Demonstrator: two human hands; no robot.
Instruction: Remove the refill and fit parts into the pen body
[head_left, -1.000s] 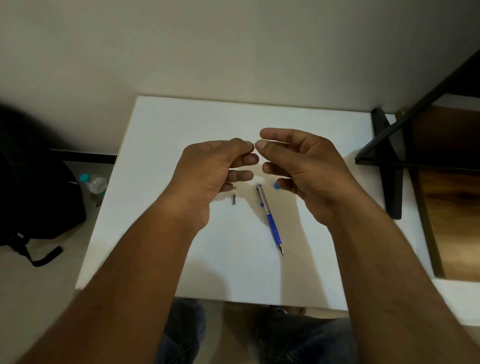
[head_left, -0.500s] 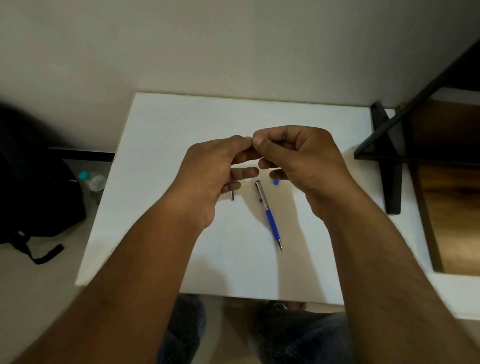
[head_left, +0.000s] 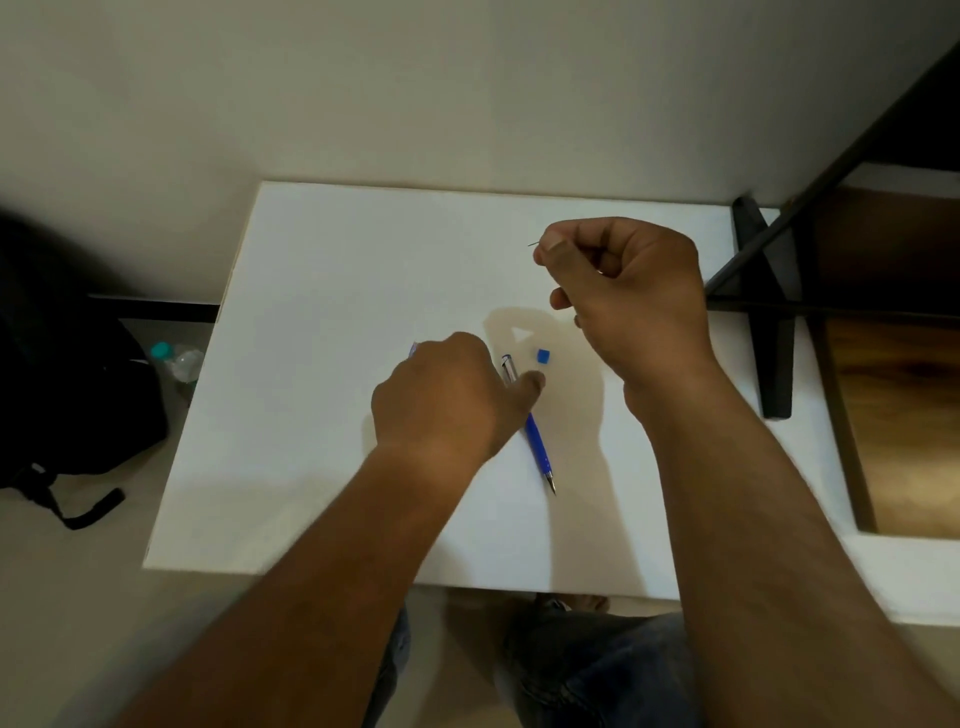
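Blue pen (head_left: 535, 441) lies on the white desk (head_left: 311, 415) as a person's left hand (head_left: 447, 400) comes down over its silver end, grip hidden from view. The right hand (head_left: 628, 280), raised above the desk, pinches a thin wire (head_left: 532, 244); a small blue cap (head_left: 543, 356) sits just beside the pen.

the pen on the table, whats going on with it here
A person sits at a white table. The blue pen lies on it, and the left hand is down on its upper end, thumb beside the barrel. The right hand is raised above the table and pinches a thin, wire-like piece, too small to identify. A small blue cap lies loose by the pen.
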